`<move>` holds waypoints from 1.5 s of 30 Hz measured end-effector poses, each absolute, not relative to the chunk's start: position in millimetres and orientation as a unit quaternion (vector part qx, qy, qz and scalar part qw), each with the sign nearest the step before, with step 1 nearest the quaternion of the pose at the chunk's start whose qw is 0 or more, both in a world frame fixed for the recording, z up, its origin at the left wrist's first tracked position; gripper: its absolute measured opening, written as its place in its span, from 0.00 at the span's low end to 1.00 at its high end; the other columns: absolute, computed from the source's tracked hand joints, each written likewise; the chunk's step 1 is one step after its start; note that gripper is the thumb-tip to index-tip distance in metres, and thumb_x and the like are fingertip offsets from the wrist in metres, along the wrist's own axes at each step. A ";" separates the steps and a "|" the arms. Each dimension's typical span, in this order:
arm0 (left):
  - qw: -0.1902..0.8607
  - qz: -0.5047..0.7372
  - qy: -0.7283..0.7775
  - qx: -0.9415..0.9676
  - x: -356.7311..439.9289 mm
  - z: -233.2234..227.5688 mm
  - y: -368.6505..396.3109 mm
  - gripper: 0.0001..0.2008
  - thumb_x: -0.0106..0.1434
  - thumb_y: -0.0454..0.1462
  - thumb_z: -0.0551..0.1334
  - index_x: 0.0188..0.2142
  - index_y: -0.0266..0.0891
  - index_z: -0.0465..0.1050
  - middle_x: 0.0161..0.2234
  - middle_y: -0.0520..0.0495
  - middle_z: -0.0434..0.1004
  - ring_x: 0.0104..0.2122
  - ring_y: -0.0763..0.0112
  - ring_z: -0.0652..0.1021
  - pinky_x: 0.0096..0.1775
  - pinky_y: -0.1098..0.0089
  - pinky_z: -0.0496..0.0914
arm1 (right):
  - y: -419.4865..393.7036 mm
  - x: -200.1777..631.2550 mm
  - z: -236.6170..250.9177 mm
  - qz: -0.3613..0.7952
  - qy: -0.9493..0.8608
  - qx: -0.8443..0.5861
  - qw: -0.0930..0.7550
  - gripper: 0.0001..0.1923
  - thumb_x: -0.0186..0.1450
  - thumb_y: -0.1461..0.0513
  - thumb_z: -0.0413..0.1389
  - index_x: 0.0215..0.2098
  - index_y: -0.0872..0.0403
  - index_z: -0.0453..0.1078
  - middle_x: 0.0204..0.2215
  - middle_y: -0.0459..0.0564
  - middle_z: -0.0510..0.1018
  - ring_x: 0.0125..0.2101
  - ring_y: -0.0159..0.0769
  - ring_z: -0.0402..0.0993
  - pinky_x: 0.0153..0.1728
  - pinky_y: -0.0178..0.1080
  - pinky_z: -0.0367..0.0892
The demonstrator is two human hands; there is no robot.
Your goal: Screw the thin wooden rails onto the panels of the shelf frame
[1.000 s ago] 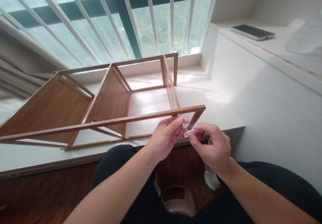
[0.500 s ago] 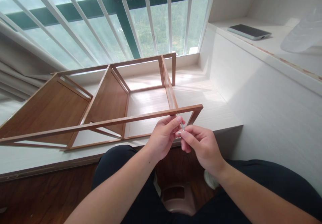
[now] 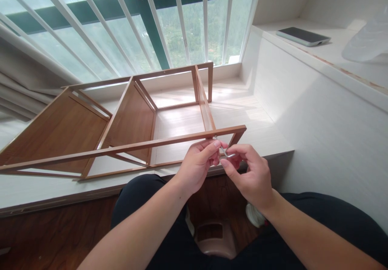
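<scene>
A brown wooden shelf frame (image 3: pixel 169 142) lies on its side on the pale window ledge. At the near rail, close to its right end, a metal Allen key (image 3: pixel 224 152) meets a bolt head (image 3: pixel 215 137) opposite the end shelf panel. My left hand (image 3: pixel 197 163) pinches the key's long arm between thumb and fingers, just below the rail. My right hand (image 3: pixel 250 173) is at the bent short arm, index finger against it, thumb a little apart below. The other fingertips of my right hand are partly hidden.
Beyond the frame is a barred window (image 3: pixel 188 31), with a grey curtain (image 3: pixel 30 72) at left. A phone (image 3: pixel 303 36) lies on the raised ledge at right, near a translucent object (image 3: pixel 366 39). Between my knees stands a small brownish stool (image 3: pixel 215 247) on the dark wood floor.
The Allen key's short arm has swung round to point right. My right hand has shifted slightly right, its thumb and fingers loosened. My left hand keeps its pinch, and the frame has not moved.
</scene>
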State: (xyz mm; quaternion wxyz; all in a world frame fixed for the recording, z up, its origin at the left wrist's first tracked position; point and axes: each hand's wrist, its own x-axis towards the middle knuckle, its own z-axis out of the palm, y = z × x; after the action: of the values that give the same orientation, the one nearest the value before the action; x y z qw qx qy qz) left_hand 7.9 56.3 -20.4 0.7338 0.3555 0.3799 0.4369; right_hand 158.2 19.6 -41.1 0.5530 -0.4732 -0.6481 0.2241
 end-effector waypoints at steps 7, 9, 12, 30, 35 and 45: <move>0.754 0.434 0.365 0.333 7.8 -18.8 55.8 0.16 0.59 0.47 0.72 0.34 0.34 0.81 0.22 0.53 0.66 0.24 0.77 0.67 0.32 0.72 0.64 | 21.5 162.0 -45.1 0.087 -0.684 -0.454 0.564 0.13 0.64 0.66 0.64 0.46 0.49 0.70 0.28 0.42 0.79 0.24 0.31 0.75 0.29 0.34 0.74; 0.761 0.433 0.359 0.324 8.0 -18.5 55.6 0.16 0.58 0.47 0.72 0.35 0.34 0.81 0.22 0.54 0.65 0.25 0.77 0.68 0.32 0.72 0.64 | 23.3 164.0 -47.2 0.060 -0.691 -0.445 0.567 0.15 0.63 0.66 0.65 0.46 0.49 0.70 0.29 0.43 0.79 0.24 0.32 0.76 0.29 0.35 0.75; 0.764 0.436 0.357 0.313 8.1 -18.7 55.8 0.16 0.58 0.46 0.72 0.35 0.34 0.81 0.23 0.54 0.65 0.25 0.77 0.67 0.32 0.72 0.64 | 26.4 167.0 -47.8 0.022 -0.715 -0.412 0.564 0.17 0.63 0.68 0.65 0.48 0.49 0.71 0.30 0.44 0.81 0.25 0.33 0.77 0.30 0.36 0.74; 0.760 0.440 0.364 0.309 8.7 -19.3 59.3 0.15 0.57 0.45 0.73 0.32 0.33 0.80 0.22 0.54 0.66 0.24 0.79 0.67 0.31 0.74 0.65 | 22.7 161.7 -31.3 0.177 -0.688 -0.450 0.541 0.10 0.68 0.63 0.61 0.28 0.52 0.75 0.21 0.44 0.78 0.21 0.31 0.71 0.26 0.35 0.68; 0.757 0.431 0.369 0.323 9.3 -19.8 57.4 0.15 0.59 0.45 0.72 0.32 0.34 0.79 0.21 0.54 0.66 0.22 0.77 0.67 0.29 0.73 0.65 | 19.7 154.8 -33.5 0.469 -0.583 -0.431 0.504 0.16 0.71 0.55 0.58 0.28 0.54 0.75 0.16 0.43 0.73 0.18 0.30 0.69 0.22 0.33 0.67; 0.750 0.426 0.373 0.343 8.5 -17.7 55.9 0.17 0.58 0.49 0.72 0.32 0.35 0.79 0.26 0.49 0.72 0.27 0.73 0.71 0.34 0.70 0.67 | 20.2 159.8 -37.6 0.242 -0.662 -0.469 0.532 0.06 0.66 0.58 0.63 0.34 0.52 0.74 0.24 0.44 0.79 0.23 0.31 0.73 0.25 0.33 0.70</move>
State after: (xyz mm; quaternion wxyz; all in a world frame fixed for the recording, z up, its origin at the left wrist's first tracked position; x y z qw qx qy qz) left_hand 8.5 55.9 -17.7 0.7496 0.3427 0.3730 0.4261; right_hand 159.8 20.2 -37.6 0.5319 -0.4688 -0.6622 0.2424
